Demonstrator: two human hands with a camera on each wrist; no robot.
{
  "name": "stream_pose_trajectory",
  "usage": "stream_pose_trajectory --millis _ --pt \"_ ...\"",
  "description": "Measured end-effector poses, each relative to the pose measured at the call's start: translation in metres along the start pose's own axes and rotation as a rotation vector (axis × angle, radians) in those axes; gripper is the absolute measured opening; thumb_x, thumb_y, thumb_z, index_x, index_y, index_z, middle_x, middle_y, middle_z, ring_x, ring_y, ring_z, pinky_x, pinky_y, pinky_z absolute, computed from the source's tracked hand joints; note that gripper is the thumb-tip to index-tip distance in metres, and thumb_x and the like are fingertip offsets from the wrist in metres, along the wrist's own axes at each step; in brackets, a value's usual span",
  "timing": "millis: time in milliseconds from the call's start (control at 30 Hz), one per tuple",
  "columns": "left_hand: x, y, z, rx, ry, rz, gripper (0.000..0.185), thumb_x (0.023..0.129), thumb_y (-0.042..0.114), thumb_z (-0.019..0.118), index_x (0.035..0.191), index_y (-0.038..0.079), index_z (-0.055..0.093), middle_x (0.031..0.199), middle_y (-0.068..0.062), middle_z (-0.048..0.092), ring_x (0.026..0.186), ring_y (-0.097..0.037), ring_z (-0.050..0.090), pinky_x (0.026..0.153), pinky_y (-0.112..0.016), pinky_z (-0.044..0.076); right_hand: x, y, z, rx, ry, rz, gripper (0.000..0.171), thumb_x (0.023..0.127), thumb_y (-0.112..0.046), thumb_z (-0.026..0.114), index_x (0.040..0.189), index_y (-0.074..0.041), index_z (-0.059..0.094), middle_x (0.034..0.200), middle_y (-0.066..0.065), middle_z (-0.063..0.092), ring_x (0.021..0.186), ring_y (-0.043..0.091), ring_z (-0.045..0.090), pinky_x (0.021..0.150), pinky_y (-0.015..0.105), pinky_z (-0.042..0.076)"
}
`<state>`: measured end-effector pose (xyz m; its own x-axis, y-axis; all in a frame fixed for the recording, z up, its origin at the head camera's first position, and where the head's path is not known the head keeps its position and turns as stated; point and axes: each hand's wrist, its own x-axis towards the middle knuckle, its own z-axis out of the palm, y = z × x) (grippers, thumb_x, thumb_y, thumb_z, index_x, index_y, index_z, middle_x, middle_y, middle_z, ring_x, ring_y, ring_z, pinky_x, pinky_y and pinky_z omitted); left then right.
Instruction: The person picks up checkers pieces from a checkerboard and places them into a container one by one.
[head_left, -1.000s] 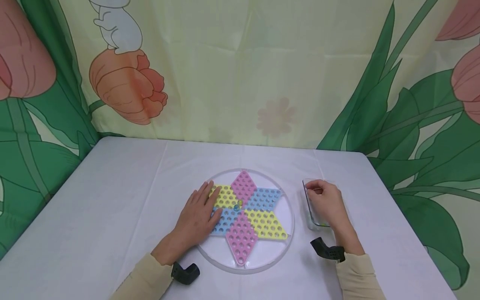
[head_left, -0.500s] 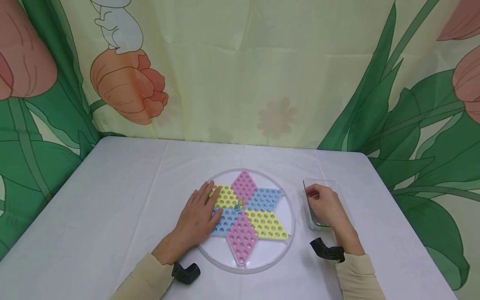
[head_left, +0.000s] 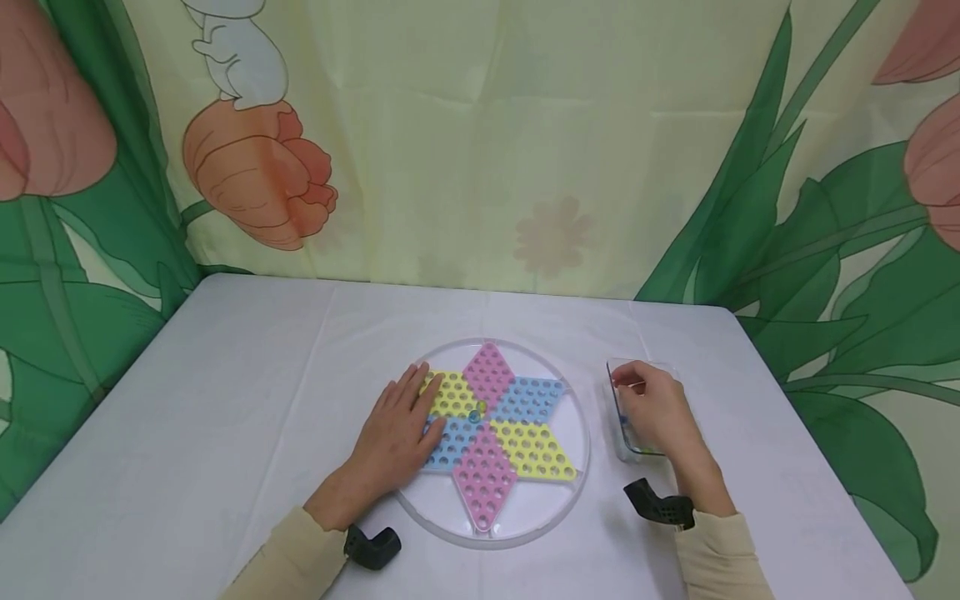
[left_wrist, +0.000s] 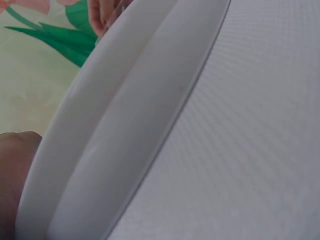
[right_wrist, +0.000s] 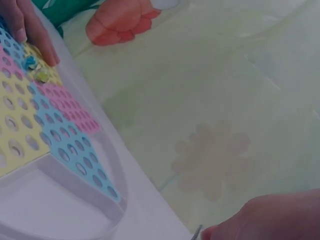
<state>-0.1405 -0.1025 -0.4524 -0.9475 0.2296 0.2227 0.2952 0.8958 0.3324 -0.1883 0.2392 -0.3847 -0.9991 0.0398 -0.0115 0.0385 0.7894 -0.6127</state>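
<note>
A round white Chinese checkers board (head_left: 489, 541) bears a pink, yellow and blue star full of holes. My left hand (head_left: 393, 429) rests on its left side, fingers stretched out over the yellow and blue points. Two glass marbles sit at the star's middle, a blue one (head_left: 474, 416) and a yellow one (head_left: 482, 406); both also show in the right wrist view. Right of the board is a clear plastic box (head_left: 627, 452). My right hand (head_left: 658, 408) is over it, fingers bent down at its left side. Whether the fingertips pinch anything is hidden.
Inside the box a small dark blue marble (head_left: 623, 420) shows below the right fingertips. A white cloth covers the table (head_left: 225, 417). Behind its far edge hangs a printed curtain (head_left: 450, 167). A black wrist camera (head_left: 660, 504) is strapped under each hand.
My right hand dipped a little in the box, then rose slightly; a dark blue marble now shows under it. The left hand, board and its two marbles have stayed put.
</note>
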Motion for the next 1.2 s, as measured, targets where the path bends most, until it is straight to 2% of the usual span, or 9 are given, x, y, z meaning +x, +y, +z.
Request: stream_pose_trajectory --millis 67,100,233,333,433,500,733,1200 --pt "0.000 0.001 0.000 -0.007 -0.007 0.001 0.063 0.099 0.036 0.052 0.152 0.007 0.038 0.162 -0.017 0.028 0.153 -0.034 0.021 0.122 -0.055 0.022 -0.002 -0.001 -0.002 0.010 0.061 -0.011 0.026 0.098 -0.009 0.047 0.117 -0.005 0.064 0.117 0.019 0.065 0.107 0.033 0.057 0.088 0.047 0.055" --pt "0.000 0.001 0.000 -0.012 -0.010 0.000 0.063 0.099 0.036 0.052 0.152 0.007 0.038 0.162 -0.017 0.028 0.153 -0.034 0.021 0.122 -0.055 0.022 0.000 0.004 0.000 0.008 0.099 -0.034 0.025 0.099 -0.011 0.047 0.116 -0.007 0.065 0.115 0.015 0.067 0.105 0.029 0.058 0.085 0.041 0.056" --pt "0.001 0.002 0.000 -0.013 -0.013 -0.003 0.063 0.098 0.036 0.052 0.152 0.007 0.038 0.162 -0.017 0.028 0.153 -0.033 0.021 0.122 -0.055 0.022 -0.003 -0.002 -0.003 0.030 0.188 -0.088 0.023 0.099 -0.012 0.049 0.113 -0.007 0.066 0.110 0.013 0.069 0.101 0.026 0.058 0.081 0.034 0.055" --pt "0.001 0.001 0.000 -0.005 -0.011 -0.002 0.063 0.099 0.036 0.052 0.153 0.008 0.038 0.162 -0.017 0.028 0.153 -0.033 0.021 0.122 -0.055 0.022 -0.009 -0.015 -0.010 0.074 0.198 -0.099 0.022 0.100 -0.013 0.050 0.115 -0.006 0.065 0.113 0.015 0.069 0.103 0.026 0.059 0.085 0.024 0.050" --pt "0.001 0.000 0.001 0.001 -0.012 -0.001 0.063 0.099 0.036 0.052 0.153 0.008 0.037 0.163 -0.017 0.027 0.153 -0.033 0.021 0.122 -0.055 0.022 -0.011 -0.020 -0.010 0.105 0.210 -0.131 0.022 0.101 -0.016 0.052 0.115 -0.007 0.066 0.114 0.013 0.069 0.103 0.023 0.060 0.080 0.008 0.044" --pt "0.001 0.000 0.001 0.001 -0.012 -0.001 0.062 0.099 0.036 0.052 0.153 0.008 0.037 0.163 -0.017 0.027 0.153 -0.033 0.021 0.122 -0.055 0.022 -0.012 -0.021 -0.009 0.129 0.211 -0.159 0.021 0.101 -0.017 0.052 0.114 -0.008 0.066 0.113 0.012 0.069 0.102 0.022 0.060 0.078 0.004 0.042" --pt "0.000 -0.001 0.001 -0.009 -0.001 0.009 0.062 0.099 0.035 0.052 0.153 0.008 0.038 0.162 -0.017 0.028 0.153 -0.033 0.021 0.122 -0.055 0.022 -0.012 -0.027 -0.004 0.190 0.199 -0.226 0.020 0.101 -0.016 0.053 0.114 -0.008 0.066 0.112 0.011 0.069 0.100 0.020 0.060 0.077 0.003 0.045" --pt "0.002 0.000 0.001 0.000 0.005 0.001 0.062 0.099 0.036 0.051 0.153 0.009 0.038 0.163 -0.016 0.028 0.153 -0.032 0.021 0.123 -0.053 0.021 -0.016 -0.037 0.005 0.212 0.180 -0.297 0.018 0.098 -0.012 0.058 0.114 -0.007 0.066 0.111 0.010 0.068 0.097 0.021 0.063 0.075 0.006 0.048"
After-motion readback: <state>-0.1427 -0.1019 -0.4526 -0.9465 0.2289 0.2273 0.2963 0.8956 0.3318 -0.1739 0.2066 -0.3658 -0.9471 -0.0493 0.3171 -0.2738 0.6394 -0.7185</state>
